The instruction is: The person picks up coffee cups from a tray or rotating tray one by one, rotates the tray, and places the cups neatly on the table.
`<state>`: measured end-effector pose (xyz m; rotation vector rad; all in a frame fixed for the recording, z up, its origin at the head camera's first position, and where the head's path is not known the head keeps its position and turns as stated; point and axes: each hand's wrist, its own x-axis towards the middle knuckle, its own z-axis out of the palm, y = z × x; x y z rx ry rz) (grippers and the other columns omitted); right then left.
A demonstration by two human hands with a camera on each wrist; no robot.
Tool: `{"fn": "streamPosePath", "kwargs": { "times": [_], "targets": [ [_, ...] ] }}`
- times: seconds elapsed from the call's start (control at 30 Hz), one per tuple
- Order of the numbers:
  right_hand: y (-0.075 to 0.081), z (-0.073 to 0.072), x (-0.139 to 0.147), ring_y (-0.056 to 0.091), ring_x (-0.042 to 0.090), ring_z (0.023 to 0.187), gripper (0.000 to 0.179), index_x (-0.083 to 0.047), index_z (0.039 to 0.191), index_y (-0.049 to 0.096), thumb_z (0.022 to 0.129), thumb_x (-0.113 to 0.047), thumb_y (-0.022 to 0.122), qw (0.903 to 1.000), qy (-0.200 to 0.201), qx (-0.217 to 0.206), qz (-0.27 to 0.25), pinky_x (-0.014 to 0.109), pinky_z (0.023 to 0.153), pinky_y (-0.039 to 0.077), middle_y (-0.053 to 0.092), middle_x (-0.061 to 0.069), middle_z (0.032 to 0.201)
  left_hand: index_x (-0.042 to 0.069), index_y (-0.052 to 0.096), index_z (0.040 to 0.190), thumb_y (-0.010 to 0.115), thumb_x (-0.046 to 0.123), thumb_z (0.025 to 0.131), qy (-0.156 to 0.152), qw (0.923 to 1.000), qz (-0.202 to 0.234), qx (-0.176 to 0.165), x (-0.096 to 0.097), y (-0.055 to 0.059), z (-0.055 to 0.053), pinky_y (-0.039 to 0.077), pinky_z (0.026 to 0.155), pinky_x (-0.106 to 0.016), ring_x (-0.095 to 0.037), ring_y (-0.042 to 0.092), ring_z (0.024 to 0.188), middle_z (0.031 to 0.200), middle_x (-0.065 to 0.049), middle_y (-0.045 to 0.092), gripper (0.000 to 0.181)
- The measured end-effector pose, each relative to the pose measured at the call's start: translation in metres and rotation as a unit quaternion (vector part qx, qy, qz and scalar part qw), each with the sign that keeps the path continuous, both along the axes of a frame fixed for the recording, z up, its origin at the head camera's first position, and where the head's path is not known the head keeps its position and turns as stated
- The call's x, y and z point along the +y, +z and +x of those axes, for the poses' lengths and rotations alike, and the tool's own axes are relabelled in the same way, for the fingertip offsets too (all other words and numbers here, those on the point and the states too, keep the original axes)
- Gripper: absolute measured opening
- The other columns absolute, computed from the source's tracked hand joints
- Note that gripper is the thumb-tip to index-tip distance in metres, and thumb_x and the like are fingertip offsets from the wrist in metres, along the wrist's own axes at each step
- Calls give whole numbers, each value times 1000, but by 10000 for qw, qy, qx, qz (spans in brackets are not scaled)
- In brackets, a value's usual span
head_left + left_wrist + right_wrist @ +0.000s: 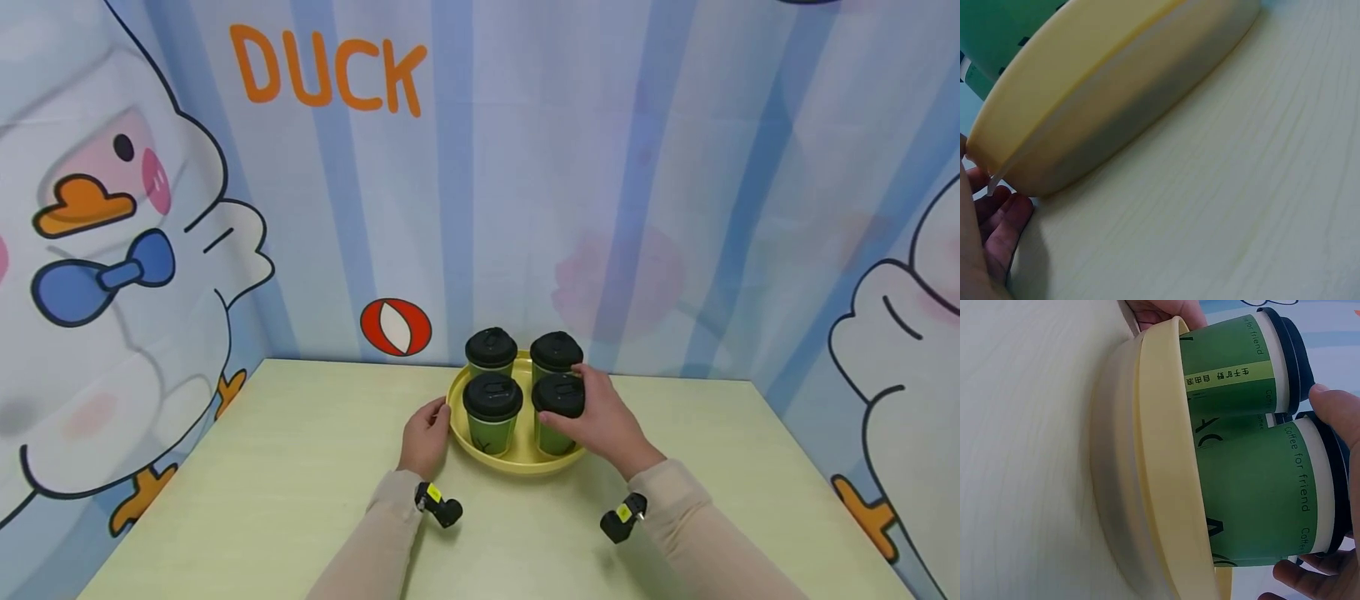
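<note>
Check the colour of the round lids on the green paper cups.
Black lids, all four; clearest in head view.

"DUCK" stands in orange capitals on the striped backdrop [525,167]. In the right wrist view, "Coffee for friend" runs below the lid of the nearer green cup [1254,494]. The cup beyond [1229,350] shows "for friend" too, plus a pale band [1229,376] of Chinese characters — 生于旷野 自由浪, upside down — with larger dark lettering cut off.
</note>
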<state>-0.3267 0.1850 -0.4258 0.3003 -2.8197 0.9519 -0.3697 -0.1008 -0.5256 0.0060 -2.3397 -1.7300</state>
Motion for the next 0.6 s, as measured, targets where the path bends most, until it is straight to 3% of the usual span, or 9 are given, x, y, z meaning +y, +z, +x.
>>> {"fn": "streamPosePath", "kwargs": {
  "times": [0.27, 0.6],
  "targets": [
    [1, 2, 1, 50, 41, 130, 103, -2, 153, 29, 82, -61, 76, 9999, 117, -48, 108, 58, 103, 44, 41, 23, 148, 6, 63, 137, 51, 28, 106, -1, 10000, -24, -5, 0, 1, -1, 50, 95, -43, -24, 61, 105, 125, -10, 67, 40],
    [10, 2, 3, 47, 42, 133, 103, -2, 154, 28, 83, -61, 74, 9999, 95, -49, 129, 59, 106, 42, 39, 24, 152, 7, 62, 139, 50, 30, 107, 16, 9999, -52, -115, 1, 1, 1, 50, 98, -44, -24, 61, 110, 130, -9, 65, 41]
  ]
}}
